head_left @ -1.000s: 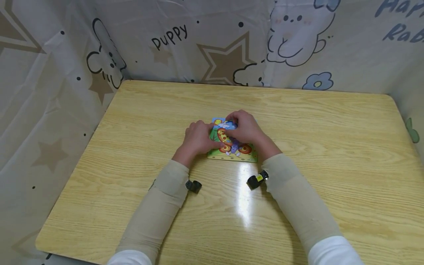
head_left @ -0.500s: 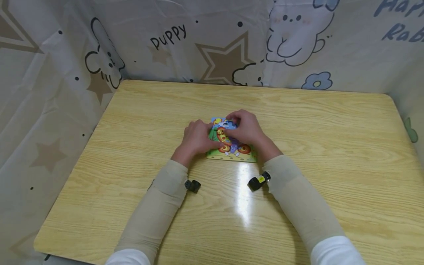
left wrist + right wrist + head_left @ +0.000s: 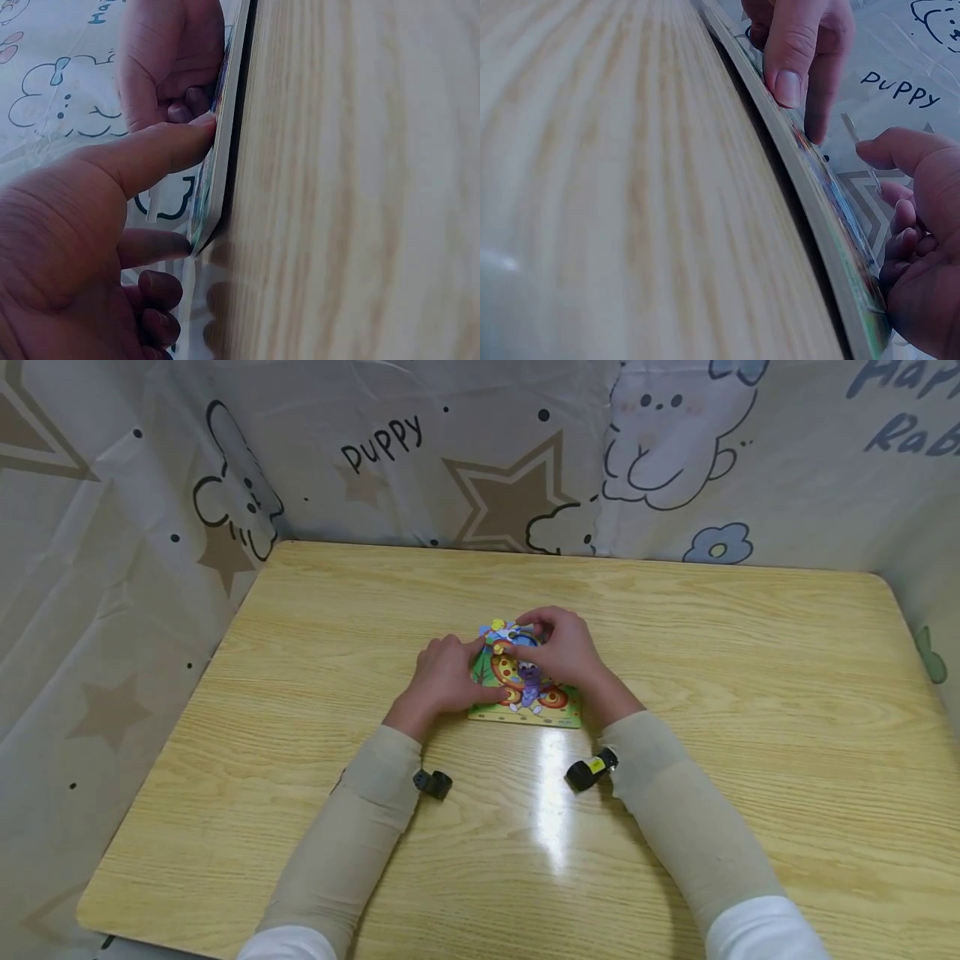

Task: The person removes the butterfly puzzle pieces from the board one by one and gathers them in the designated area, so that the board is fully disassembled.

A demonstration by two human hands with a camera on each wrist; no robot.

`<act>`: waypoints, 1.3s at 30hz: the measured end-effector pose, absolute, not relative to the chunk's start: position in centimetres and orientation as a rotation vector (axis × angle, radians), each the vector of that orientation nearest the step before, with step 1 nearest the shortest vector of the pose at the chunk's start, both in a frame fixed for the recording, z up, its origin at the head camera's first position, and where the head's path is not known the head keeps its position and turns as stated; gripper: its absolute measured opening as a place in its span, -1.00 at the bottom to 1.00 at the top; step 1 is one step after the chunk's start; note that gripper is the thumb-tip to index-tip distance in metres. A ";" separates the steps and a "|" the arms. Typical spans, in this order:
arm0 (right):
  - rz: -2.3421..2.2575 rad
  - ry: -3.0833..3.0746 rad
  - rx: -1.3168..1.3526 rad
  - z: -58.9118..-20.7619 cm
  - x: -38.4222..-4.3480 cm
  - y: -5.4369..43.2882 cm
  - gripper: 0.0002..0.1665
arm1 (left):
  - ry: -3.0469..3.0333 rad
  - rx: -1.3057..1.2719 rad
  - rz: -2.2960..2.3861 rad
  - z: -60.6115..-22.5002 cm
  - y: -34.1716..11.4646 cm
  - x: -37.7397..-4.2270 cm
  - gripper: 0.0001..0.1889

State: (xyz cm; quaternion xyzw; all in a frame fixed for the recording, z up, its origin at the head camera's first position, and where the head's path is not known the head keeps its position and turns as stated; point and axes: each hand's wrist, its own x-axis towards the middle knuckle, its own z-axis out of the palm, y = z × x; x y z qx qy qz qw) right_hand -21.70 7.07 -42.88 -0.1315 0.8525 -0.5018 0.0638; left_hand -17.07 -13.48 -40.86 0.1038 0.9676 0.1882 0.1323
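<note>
A small jigsaw puzzle board (image 3: 555,717) with a bright butterfly picture lies on the table. My right hand (image 3: 562,647) pinches a jigsaw piece (image 3: 498,626) with a yellow sun on it between thumb and fingers, tilted up over the board's far part. In the right wrist view the thin piece (image 3: 849,129) stands up from the board beside my right thumb. My left hand (image 3: 446,672) is at the board's left side, its thumb and index finger extended and pressing on it; its other fingers (image 3: 159,289) curl beside the corner.
The wood-grain table (image 3: 712,693) extends around the board on all sides. Behind it hangs a pale curtain (image 3: 510,452) printed with cartoon animals and stars. Small black wrist cameras (image 3: 433,783) sit at both sleeves.
My right hand has raised the sun piece and tipped it up, uncovering more of the purple butterfly's face. My left hand stays nearly still at the board's left side.
</note>
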 end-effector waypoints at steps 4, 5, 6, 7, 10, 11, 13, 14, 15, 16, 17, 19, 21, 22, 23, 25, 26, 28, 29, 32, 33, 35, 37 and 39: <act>-1.546 2.566 -0.378 -43.0 -21.6 7.3 -0.50 | 2.796 0.309 0.528 -40.9 -13.5 -17.0 0.08; -1.558 2.563 -0.377 -43.0 -21.6 7.3 -0.50 | 2.794 0.309 0.524 -41.0 -13.5 -17.0 0.08; -1.573 2.561 -0.376 -43.1 -21.5 7.4 -0.50 | 2.793 0.307 0.520 -41.0 -13.5 -17.0 0.08; -1.587 2.560 -0.377 -43.3 -21.5 7.5 -0.50 | 2.792 0.305 0.517 -41.0 -13.4 -17.0 0.08; -1.624 2.568 -0.406 -43.5 -21.3 7.7 -0.50 | 2.791 0.293 0.513 -41.0 -13.4 -17.0 0.08; -1.632 2.575 -0.418 -43.5 -21.2 7.8 -0.50 | 2.791 0.287 0.514 -41.0 -13.4 -17.0 0.08; -1.653 2.582 -0.444 -43.5 -21.0 7.9 -0.51 | 2.792 0.274 0.514 -40.9 -13.3 -17.1 0.09; -1.659 2.588 -0.455 -43.4 -21.0 8.0 -0.51 | 2.794 0.268 0.512 -40.9 -13.3 -17.1 0.09; -1.661 2.595 -0.463 -43.4 -20.9 8.1 -0.51 | 2.796 0.261 0.509 -40.9 -13.3 -17.1 0.09; -1.665 2.598 -0.467 -43.3 -20.9 8.3 -0.51 | 2.797 0.255 0.510 -40.9 -13.3 -17.1 0.10; -1.666 2.598 -0.470 -43.3 -20.8 8.5 -0.51 | 2.798 0.248 0.512 -40.9 -13.4 -17.1 0.10; -1.652 2.607 -0.470 -43.2 -20.8 8.9 -0.51 | 2.797 0.235 0.513 -40.8 -13.4 -17.1 0.10; -1.628 2.620 -0.459 -43.2 -20.8 9.4 -0.50 | 2.794 0.223 0.517 -40.9 -13.4 -17.0 0.10; -1.620 2.625 -0.451 -43.2 -20.8 9.7 -0.50 | 2.791 0.220 0.517 -40.8 -13.4 -17.0 0.11; -1.611 2.631 -0.443 -43.2 -20.8 10.0 -0.50 | 2.787 0.216 0.518 -40.9 -13.4 -17.0 0.11; -1.591 2.646 -0.431 -43.1 -20.8 10.4 -0.49 | 2.780 0.211 0.523 -40.8 -13.4 -17.0 0.11; -1.586 2.649 -0.424 -43.0 -20.7 10.7 -0.49 | 2.779 0.211 0.522 -40.8 -13.4 -17.0 0.11; -1.587 2.651 -0.414 -42.7 -20.7 11.1 -0.49 | 2.776 0.210 0.526 -40.8 -13.4 -17.0 0.11; -1.586 2.652 -0.410 -42.6 -20.6 11.3 -0.49 | 2.777 0.210 0.531 -40.8 -13.4 -17.1 0.10; -1.594 2.653 -0.400 -42.4 -20.6 11.8 -0.49 | 2.780 0.209 0.535 -40.7 -13.3 -17.1 0.10; -1.597 2.655 -0.397 -42.4 -20.6 12.0 -0.49 | 2.780 0.208 0.537 -40.7 -13.3 -17.1 0.10; -1.596 2.662 -0.393 -42.5 -20.7 12.4 -0.50 | 2.781 0.207 0.538 -40.7 -13.3 -17.1 0.10; -1.588 2.671 -0.390 -42.6 -20.7 12.8 -0.51 | 2.779 0.203 0.537 -40.7 -13.3 -17.1 0.10; -1.577 2.679 -0.386 -42.7 -20.8 13.2 -0.50 | 2.776 0.200 0.536 -40.7 -13.2 -17.1 0.11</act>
